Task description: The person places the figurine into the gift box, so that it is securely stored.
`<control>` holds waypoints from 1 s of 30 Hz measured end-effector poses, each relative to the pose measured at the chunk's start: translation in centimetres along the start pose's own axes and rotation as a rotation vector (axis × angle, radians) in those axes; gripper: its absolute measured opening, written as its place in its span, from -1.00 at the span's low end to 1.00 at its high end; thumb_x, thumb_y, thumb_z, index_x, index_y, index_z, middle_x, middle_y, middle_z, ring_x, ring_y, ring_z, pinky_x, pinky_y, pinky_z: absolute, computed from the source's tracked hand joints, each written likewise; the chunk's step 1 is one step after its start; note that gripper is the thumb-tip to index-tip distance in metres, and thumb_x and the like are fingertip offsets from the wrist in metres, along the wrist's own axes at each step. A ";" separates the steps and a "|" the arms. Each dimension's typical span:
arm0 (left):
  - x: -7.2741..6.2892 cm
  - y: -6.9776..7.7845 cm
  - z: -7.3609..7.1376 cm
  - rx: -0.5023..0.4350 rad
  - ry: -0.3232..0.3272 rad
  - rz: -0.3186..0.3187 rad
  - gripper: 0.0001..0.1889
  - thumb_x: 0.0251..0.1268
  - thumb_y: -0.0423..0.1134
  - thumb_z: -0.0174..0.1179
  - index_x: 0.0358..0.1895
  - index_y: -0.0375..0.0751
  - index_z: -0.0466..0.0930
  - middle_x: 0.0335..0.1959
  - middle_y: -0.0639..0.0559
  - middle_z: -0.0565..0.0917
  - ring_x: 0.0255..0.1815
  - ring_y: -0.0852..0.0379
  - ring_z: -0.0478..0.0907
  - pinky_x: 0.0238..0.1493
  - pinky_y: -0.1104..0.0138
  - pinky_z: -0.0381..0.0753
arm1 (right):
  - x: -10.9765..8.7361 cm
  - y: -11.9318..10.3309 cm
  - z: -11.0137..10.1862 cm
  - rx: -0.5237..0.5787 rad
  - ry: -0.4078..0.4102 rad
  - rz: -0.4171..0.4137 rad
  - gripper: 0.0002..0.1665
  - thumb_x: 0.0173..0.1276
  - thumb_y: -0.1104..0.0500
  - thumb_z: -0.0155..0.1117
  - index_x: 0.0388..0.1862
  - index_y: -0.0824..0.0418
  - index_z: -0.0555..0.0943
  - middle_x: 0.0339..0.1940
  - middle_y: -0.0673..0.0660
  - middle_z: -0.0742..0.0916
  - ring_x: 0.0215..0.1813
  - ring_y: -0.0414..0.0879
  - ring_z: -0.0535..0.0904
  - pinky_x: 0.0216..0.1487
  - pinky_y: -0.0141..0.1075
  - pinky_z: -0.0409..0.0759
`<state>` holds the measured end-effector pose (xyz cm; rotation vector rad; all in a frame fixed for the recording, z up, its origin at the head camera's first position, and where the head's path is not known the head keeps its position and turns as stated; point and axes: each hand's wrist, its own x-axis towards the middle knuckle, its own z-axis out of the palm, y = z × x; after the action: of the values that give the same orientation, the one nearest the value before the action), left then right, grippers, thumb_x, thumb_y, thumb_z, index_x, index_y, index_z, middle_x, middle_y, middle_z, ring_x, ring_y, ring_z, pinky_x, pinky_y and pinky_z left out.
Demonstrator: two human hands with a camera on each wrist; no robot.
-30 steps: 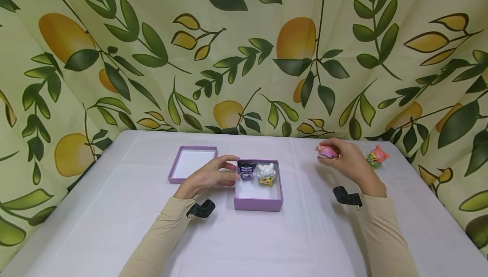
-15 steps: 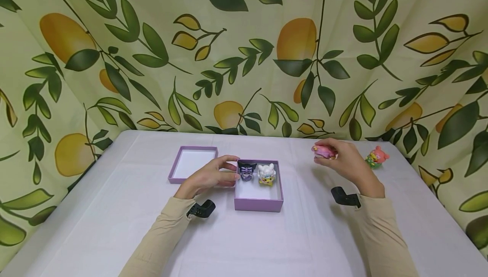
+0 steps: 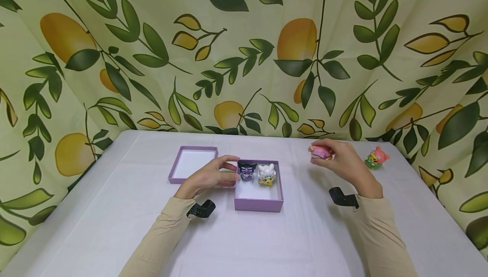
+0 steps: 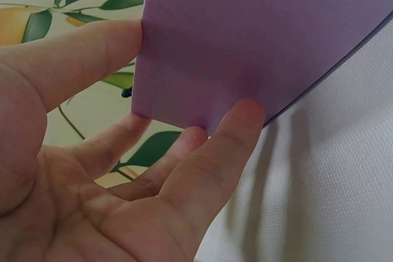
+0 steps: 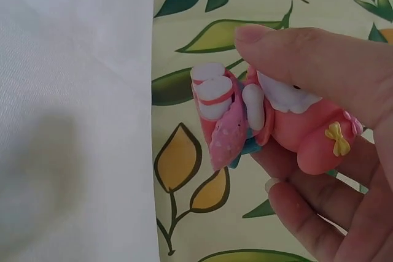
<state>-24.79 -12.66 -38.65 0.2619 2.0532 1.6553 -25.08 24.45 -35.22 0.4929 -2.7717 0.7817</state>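
A purple open box (image 3: 258, 205) stands mid-table with two figurines inside: a black-and-purple figurine (image 3: 246, 172) at the left and a white-and-yellow figurine (image 3: 266, 175) beside it. My left hand (image 3: 213, 173) holds the box at its left side, fingertips against the purple wall (image 4: 202, 47) in the left wrist view. My right hand (image 3: 345, 160) pinches a pink figurine (image 3: 321, 152) above the table, right of the box. In the right wrist view this figurine (image 5: 307, 130) lies on its side between thumb and fingers, with white paws and a yellow bow.
A shallow purple lid (image 3: 196, 163), white inside, lies behind and left of the box. A pink-and-green figurine (image 3: 376, 157) stands at the far right. White cloth covers the table (image 3: 286, 243), and a leaf-and-fruit curtain (image 3: 244, 56) hangs behind it.
My right hand has moved slightly left with the pink figurine, towards the box. The left hand, the box and its figurines have stayed in place.
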 end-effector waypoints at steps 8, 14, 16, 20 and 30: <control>0.0 -0.1 0.0 -0.002 -0.002 0.001 -0.35 0.30 -0.41 0.25 0.44 -0.28 0.24 0.20 -0.34 0.39 -0.09 0.01 0.66 0.12 0.14 0.73 | 0.1 -0.7 0.1 0.023 -0.005 -0.008 -0.44 0.13 0.20 0.55 0.10 0.30 0.60 -0.07 0.30 0.74 -0.12 0.08 0.59 -0.17 -0.27 0.63; 0.1 -0.1 -0.1 0.005 -0.006 0.003 -0.35 0.31 -0.40 0.25 0.44 -0.27 0.24 0.22 -0.34 0.39 -0.07 -0.01 0.66 0.13 0.13 0.73 | 0.3 -1.0 0.2 0.024 0.002 -0.037 -0.48 0.11 0.23 0.56 0.05 0.29 0.60 -0.12 0.26 0.75 -0.16 0.05 0.60 -0.21 -0.34 0.62; 0.1 -0.1 -0.1 0.006 -0.006 0.004 -0.35 0.31 -0.40 0.25 0.44 -0.27 0.24 0.21 -0.34 0.39 -0.07 -0.01 0.66 0.13 0.13 0.72 | 0.3 -1.2 0.2 0.031 -0.001 -0.039 -0.48 0.11 0.22 0.56 0.05 0.29 0.61 -0.13 0.26 0.75 -0.16 0.04 0.60 -0.22 -0.37 0.61; 0.0 0.0 -0.1 -0.001 -0.006 0.004 -0.36 0.31 -0.40 0.24 0.44 -0.27 0.24 0.20 -0.34 0.39 -0.09 0.02 0.66 0.13 0.13 0.72 | 0.3 -1.4 0.3 0.040 -0.006 -0.041 -0.48 0.10 0.23 0.57 0.03 0.31 0.61 -0.16 0.26 0.74 -0.19 0.02 0.59 -0.28 -0.43 0.59; 0.0 -0.1 -0.1 -0.027 -0.010 0.012 -0.35 0.31 -0.42 0.23 0.44 -0.31 0.22 0.19 -0.33 0.39 -0.12 0.05 0.65 0.13 0.14 0.72 | 0.4 -2.0 0.7 0.064 -0.001 -0.077 -0.50 0.06 0.23 0.59 0.00 0.30 0.64 -0.23 0.19 0.75 -0.28 -0.06 0.53 -0.36 -0.46 0.53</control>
<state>-24.81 -12.72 -38.72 0.2738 2.0242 1.6839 -24.74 22.36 -34.71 0.6075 -2.7176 0.8553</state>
